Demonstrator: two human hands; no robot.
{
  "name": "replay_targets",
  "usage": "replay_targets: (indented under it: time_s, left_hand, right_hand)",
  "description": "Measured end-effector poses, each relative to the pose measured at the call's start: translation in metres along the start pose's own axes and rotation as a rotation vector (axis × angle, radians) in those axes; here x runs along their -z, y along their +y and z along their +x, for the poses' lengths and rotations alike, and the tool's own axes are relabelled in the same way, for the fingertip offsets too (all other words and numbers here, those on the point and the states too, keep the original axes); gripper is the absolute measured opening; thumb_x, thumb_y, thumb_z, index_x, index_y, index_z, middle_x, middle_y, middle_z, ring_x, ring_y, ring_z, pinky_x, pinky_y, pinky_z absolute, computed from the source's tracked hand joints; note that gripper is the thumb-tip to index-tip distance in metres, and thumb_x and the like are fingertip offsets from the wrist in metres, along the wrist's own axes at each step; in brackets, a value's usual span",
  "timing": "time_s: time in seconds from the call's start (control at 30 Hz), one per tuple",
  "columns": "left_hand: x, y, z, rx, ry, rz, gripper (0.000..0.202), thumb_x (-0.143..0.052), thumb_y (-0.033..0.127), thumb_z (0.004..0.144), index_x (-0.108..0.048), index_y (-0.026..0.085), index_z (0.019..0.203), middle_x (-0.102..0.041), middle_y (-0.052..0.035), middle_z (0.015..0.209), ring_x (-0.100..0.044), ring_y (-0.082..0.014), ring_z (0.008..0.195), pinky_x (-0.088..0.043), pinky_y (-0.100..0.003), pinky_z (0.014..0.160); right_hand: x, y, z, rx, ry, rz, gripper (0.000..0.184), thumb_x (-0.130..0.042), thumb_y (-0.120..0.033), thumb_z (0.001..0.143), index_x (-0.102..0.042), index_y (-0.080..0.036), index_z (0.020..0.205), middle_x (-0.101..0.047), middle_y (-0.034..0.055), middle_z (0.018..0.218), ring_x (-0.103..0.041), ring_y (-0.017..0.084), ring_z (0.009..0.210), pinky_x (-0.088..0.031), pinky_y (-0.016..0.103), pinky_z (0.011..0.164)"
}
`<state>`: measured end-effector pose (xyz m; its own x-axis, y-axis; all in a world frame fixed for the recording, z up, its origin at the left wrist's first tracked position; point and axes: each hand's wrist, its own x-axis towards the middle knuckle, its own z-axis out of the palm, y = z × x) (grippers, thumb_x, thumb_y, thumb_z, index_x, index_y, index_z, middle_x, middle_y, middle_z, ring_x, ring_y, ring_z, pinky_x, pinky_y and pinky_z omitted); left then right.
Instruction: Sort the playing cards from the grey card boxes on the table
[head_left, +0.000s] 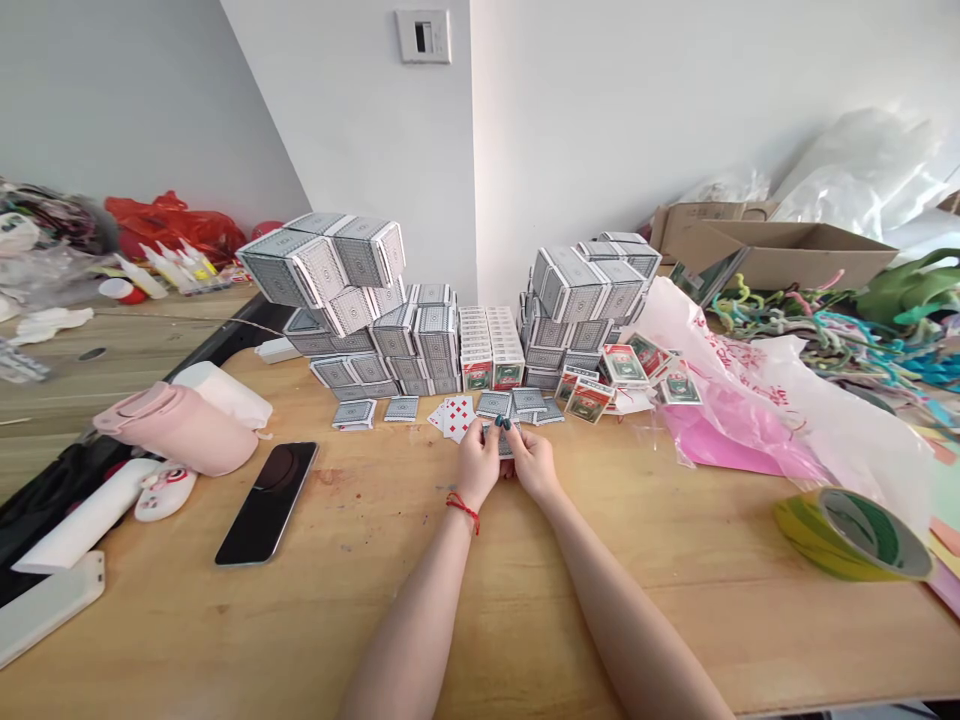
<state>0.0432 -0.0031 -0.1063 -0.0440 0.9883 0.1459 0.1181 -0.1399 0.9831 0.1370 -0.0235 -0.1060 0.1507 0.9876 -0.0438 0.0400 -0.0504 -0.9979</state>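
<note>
My left hand (478,467) and my right hand (534,462) meet over the table, closed around a small deck of playing cards (510,443). Both thumbs press on its patterned back, and the fingers beneath are mostly hidden. Just beyond lie loose face-down playing cards (495,403) and a face-up diamond card (458,417). Farther left are two small face-down piles, one of them a card pile (401,408). Behind these stand two columns of boxed card decks (491,345), flanked by tall stacks of grey-patterned card blocks (416,340).
Loose card boxes (590,398) lie at right, beside a pink-and-white plastic bag (739,400) and a tape roll (851,533). At left are a black phone (268,503) and a pink bottle (180,428). A cardboard box (795,255) stands at the back right.
</note>
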Motion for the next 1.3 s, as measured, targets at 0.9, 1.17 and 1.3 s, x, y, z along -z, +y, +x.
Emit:
replay_targets:
  time_s: [0.9, 1.17, 1.3]
  left_hand:
    - [-0.006, 0.008, -0.004, 0.206, -0.109, -0.261, 0.041, -0.042, 0.05, 0.078, -0.04, 0.018, 0.052, -0.043, 0.0029, 0.044, -0.04, -0.0084, 0.038, -0.032, -0.021, 0.038]
    - [-0.006, -0.001, 0.0, 0.118, -0.086, -0.201, 0.032, -0.046, 0.046, 0.076, -0.043, 0.017, 0.062, -0.043, 0.0035, 0.054, -0.042, -0.0081, 0.048, -0.035, -0.019, 0.044]
    - [-0.009, -0.001, -0.003, 0.185, -0.082, -0.284, 0.035, -0.045, 0.049, 0.076, -0.042, 0.017, 0.062, -0.043, 0.0044, 0.049, -0.041, -0.0076, 0.042, -0.033, -0.02, 0.041]
  right_hand:
    - [-0.003, -0.015, -0.004, -0.004, -0.007, 0.162, 0.047, -0.041, -0.059, 0.075, -0.042, -0.02, 0.05, -0.041, -0.0039, 0.035, -0.037, 0.01, 0.032, -0.028, 0.022, 0.032]
    - [-0.001, -0.009, 0.002, 0.004, 0.022, 0.163, 0.042, -0.043, -0.06, 0.074, -0.041, -0.021, 0.058, -0.041, -0.0057, 0.04, -0.038, 0.01, 0.034, -0.031, 0.022, 0.033]
    - [-0.005, -0.011, 0.0, -0.034, -0.013, 0.227, 0.046, -0.04, -0.062, 0.074, -0.04, -0.021, 0.054, -0.038, -0.0061, 0.033, -0.036, 0.01, 0.029, -0.028, 0.023, 0.031]
